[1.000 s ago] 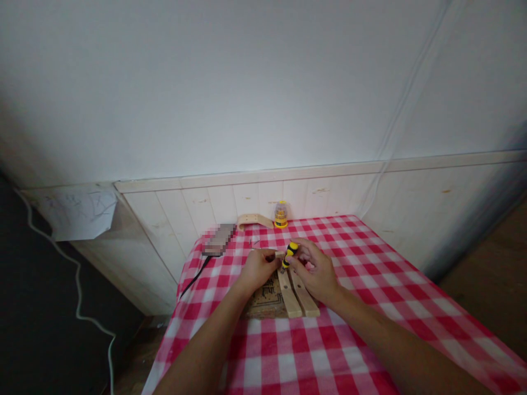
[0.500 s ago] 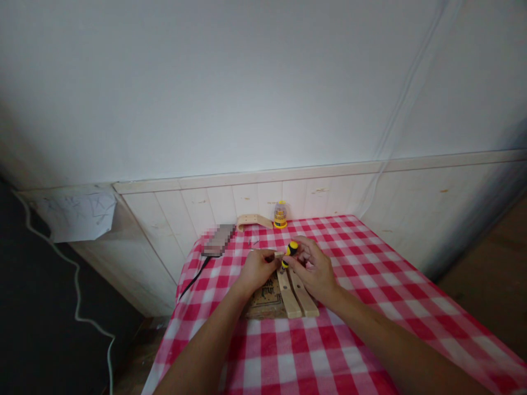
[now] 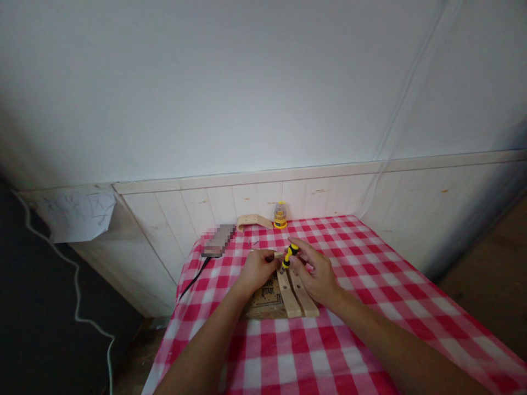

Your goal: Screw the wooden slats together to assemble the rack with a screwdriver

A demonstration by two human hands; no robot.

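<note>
My right hand [image 3: 316, 269] has its fingers around the yellow and black handle of a screwdriver [image 3: 292, 251]. The screwdriver leans, its lower end on the left one of two pale wooden strips; that left strip [image 3: 290, 302] and the right strip [image 3: 308, 303] lie side by side with dark screw spots on them. Beneath them is a brown board [image 3: 263, 308] with black printed marks. My left hand [image 3: 259, 269] is closed at the far end of the left strip, fingertips pressed near the screwdriver's tip; what they pinch is hidden.
A red and white checked cloth [image 3: 280, 356] covers the table. Towards the wall stand a bent wooden piece [image 3: 255, 220] and a clear, yellow-based container [image 3: 280, 215]. A blurred-out flat object [image 3: 219, 240] with a black strap lies at the left. Small screws [image 3: 252, 242] lie behind my left hand.
The fingers of my right hand have shifted on the screwdriver handle, showing more of it, and the handle's tilt differs slightly. My left hand stays in place.
</note>
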